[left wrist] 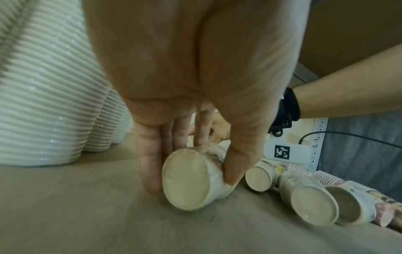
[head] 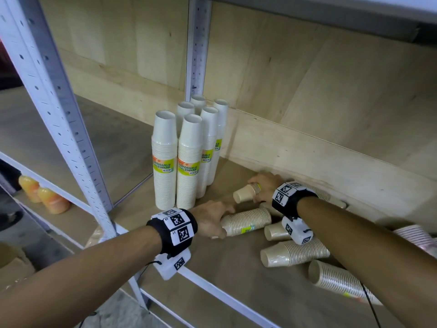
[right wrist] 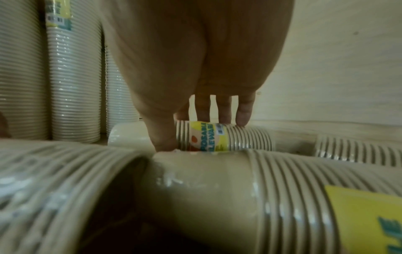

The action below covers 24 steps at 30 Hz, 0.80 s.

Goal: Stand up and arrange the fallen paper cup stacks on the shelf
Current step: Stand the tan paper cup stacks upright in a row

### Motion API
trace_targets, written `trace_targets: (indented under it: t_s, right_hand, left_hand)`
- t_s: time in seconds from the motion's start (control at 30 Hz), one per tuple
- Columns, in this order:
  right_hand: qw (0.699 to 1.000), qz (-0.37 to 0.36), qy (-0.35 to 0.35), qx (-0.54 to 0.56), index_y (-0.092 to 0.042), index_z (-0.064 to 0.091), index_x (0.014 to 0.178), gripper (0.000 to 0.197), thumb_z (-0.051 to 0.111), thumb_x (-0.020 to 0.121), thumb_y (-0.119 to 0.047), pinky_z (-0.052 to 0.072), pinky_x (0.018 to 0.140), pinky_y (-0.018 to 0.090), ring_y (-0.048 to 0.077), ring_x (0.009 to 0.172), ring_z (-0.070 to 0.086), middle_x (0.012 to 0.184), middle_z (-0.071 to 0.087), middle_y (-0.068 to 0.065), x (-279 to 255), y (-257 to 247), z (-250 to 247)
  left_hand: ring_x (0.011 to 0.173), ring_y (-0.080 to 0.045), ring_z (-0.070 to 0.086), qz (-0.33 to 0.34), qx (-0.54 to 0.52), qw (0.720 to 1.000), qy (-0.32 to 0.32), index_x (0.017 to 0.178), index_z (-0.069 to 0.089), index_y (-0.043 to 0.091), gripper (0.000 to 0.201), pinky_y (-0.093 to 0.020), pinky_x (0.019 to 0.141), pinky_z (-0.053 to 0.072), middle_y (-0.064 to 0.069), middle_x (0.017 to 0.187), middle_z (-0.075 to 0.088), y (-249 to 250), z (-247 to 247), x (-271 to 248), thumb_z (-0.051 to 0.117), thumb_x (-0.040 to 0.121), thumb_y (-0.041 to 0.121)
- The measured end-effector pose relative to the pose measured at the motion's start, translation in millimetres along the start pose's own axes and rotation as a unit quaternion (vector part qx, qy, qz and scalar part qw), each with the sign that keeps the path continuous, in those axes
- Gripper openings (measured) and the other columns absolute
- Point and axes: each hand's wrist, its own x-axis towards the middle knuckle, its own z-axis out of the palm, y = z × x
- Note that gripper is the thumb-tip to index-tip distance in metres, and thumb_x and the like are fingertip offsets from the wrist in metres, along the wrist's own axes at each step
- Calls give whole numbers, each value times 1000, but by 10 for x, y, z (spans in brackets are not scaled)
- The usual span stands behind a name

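Observation:
Several white cup stacks (head: 189,157) with yellow-green labels stand upright at the shelf's back left. Several more stacks lie on their sides to the right. My left hand (head: 212,221) grips the narrow end of one fallen stack (head: 248,221); in the left wrist view its fingers (left wrist: 150,163) and thumb wrap that stack's base (left wrist: 187,178). My right hand (head: 264,185) grips a fallen stack (head: 246,192) further back near the wall; in the right wrist view its fingers (right wrist: 224,110) curl over this labelled stack (right wrist: 224,137).
Other fallen stacks (head: 293,254) lie near the front edge, and one (head: 340,280) is under my right forearm. A patterned stack (head: 416,235) lies at far right. The white shelf post (head: 59,110) stands left. Orange bottles (head: 47,197) sit on a lower shelf.

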Motion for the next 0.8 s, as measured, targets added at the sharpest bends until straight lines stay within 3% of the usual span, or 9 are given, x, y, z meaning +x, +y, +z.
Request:
trace_targets:
  t_s: [0.1,0.27,0.4,0.5,0.57,0.63,0.7,0.8]
  right_hand:
    - [1000,4,11,29,-28,58,125,61,81,69,-26,38,102,43,23,117,51,124,56,1,-5,36,3]
    - [991,23,67,116,-24,57,113,42,73,75,-19,50,80,33,24,95,63,106,65,1,-140,73,-73]
    - [982,30,109,152,-20,54,113,42,73,76,-21,45,73,30,26,90,61,103,64,3,-283,58,-208]
    - [976,23,132,173,-16,47,113,39,67,81,-24,42,71,30,28,88,59,99,59,4,-398,11,-313]
    - [970,33,150,187,-14,44,105,31,63,83,-24,39,68,31,29,84,57,94,57,7,-459,-30,-384]
    - [964,51,153,211,-15,45,107,39,68,76,-21,40,64,28,29,85,58,95,59,7,-508,-88,-458]
    - [957,71,150,239,-16,47,111,48,71,70,-16,39,58,26,28,87,59,98,60,6,-543,-161,-521]
    - [946,82,157,270,-13,48,105,42,72,70,-13,39,55,27,28,89,58,99,58,6,-572,-270,-566]
  left_hand:
    - [100,-16,58,-2,0,1000,0,138,47,23,64,-24,75,43,0,120,61,-13,-32,-7,71,79,25]
    - [97,-13,57,-14,10,1000,22,140,48,22,61,-24,76,43,1,122,62,62,-159,-69,69,83,27]
    - [98,-12,54,-11,15,998,60,136,53,19,54,-22,76,40,0,126,61,178,-366,-123,69,85,25]
    - [109,-15,55,-7,12,996,88,134,55,19,51,-23,83,42,1,125,58,271,-548,-147,68,85,22]
    - [99,-15,57,-3,7,994,112,129,57,20,45,-25,80,44,4,107,59,354,-665,-146,69,85,21]
    - [90,-16,58,5,6,991,132,123,59,19,42,-29,77,50,4,93,59,447,-781,-125,72,83,20]
    - [95,-19,61,9,2,989,145,119,60,18,40,-32,80,53,1,99,63,536,-878,-95,73,82,18]
    - [97,-19,58,6,16,985,171,116,59,18,39,-27,75,48,1,108,61,641,-964,-48,75,81,18]
